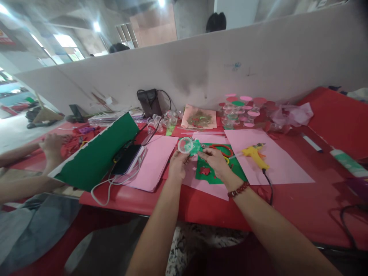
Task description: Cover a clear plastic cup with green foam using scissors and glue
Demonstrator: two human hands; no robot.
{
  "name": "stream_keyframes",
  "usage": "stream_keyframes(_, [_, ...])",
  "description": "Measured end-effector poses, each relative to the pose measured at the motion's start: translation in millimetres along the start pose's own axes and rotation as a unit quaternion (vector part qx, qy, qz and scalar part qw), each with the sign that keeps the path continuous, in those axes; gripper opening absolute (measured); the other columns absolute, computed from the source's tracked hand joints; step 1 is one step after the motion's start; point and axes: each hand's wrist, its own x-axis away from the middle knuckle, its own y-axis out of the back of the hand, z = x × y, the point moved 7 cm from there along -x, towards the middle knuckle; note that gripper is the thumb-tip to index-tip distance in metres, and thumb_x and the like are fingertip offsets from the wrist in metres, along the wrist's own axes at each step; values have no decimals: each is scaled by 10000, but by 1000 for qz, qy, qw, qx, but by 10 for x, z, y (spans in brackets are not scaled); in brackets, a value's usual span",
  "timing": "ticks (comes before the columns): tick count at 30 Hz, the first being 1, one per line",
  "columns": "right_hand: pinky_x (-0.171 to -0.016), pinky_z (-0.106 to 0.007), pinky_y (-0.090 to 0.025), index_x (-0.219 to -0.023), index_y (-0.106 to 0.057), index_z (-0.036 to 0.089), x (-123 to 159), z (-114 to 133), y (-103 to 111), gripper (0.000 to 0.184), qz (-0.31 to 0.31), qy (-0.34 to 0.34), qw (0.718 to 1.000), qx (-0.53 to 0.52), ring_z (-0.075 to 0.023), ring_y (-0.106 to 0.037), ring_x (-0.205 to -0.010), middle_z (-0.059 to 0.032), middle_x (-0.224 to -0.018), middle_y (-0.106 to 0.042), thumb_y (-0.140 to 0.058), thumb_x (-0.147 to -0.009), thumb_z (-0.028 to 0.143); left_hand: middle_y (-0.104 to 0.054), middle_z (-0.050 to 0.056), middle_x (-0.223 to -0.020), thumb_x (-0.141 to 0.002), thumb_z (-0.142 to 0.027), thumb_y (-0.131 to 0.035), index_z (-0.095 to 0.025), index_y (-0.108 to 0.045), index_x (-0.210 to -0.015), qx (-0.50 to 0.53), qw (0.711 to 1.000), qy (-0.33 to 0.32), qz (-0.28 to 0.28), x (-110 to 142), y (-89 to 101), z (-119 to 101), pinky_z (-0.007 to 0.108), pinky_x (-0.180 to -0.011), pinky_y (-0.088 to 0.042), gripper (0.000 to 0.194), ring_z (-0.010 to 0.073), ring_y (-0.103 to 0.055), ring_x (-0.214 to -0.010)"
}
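My left hand (177, 164) is closed round a small clear plastic cup (185, 145), held tilted with its mouth toward me. My right hand (214, 160) pinches a green piece (196, 147) pressed against the cup's side; a beaded bracelet (238, 189) sits on that wrist. Both hands hover over a green paper sheet (208, 174) with small red cut-outs, lying on pink paper (201, 184) on the red table (301, 199). Red-handled scissors (222, 148) lie just behind my right hand.
A yellow glue gun (255, 155) lies on a pink sheet (267, 157) to the right, its cord trailing forward. A green board (99, 153), a phone (126, 159) and cables sit left. Clear cups (161, 122) and pink-lidded jars (244, 109) line the back wall. Another person's hand (53, 147) works at far left.
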Motion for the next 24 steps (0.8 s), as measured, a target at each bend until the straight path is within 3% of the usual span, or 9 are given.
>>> stream_keyframes(7, [-549, -274, -337, -619, -554, 206, 13, 81, 124, 418, -73, 9, 997, -35, -123, -414, -590, 6, -625, -527, -690, -681, 597, -687, -28, -665, -492, -124, -803, -169, -577, -833, 5, 1000, -8, -7, -13, 45, -17, 228, -590, -454, 412, 109, -639, -568])
stream_keyframes(11, [-604, -259, -409, -865, -653, 217, -6, 69, 53, 385, -33, 12, 998, -56, -141, -526, -706, -12, -856, -656, -744, -623, 502, -685, -23, -662, -494, -158, -824, -171, -596, -904, -21, 1000, -19, 6, -18, 23, 5, 245, -600, -447, 470, 116, -628, -558])
stream_keyframes(16, [-588, -273, -392, -630, -568, 206, -20, -18, 29, 241, -25, -3, 999, -25, -136, -526, -617, 22, -639, -559, -670, -660, 422, -655, -33, -655, -486, -220, -840, -176, -596, -921, -40, 998, -39, 28, -2, -10, 14, 249, -608, -455, 501, 119, -618, -572])
stream_keyframes(24, [-520, -274, -405, -640, -553, 215, 15, 26, 22, 211, -9, -21, 999, -30, -144, -565, -520, 34, -588, -566, -678, -609, 383, -685, -15, -765, -458, -283, -899, -201, -587, -999, -29, 995, -45, 80, 66, -101, -34, 304, -727, -516, 630, 139, -649, -668])
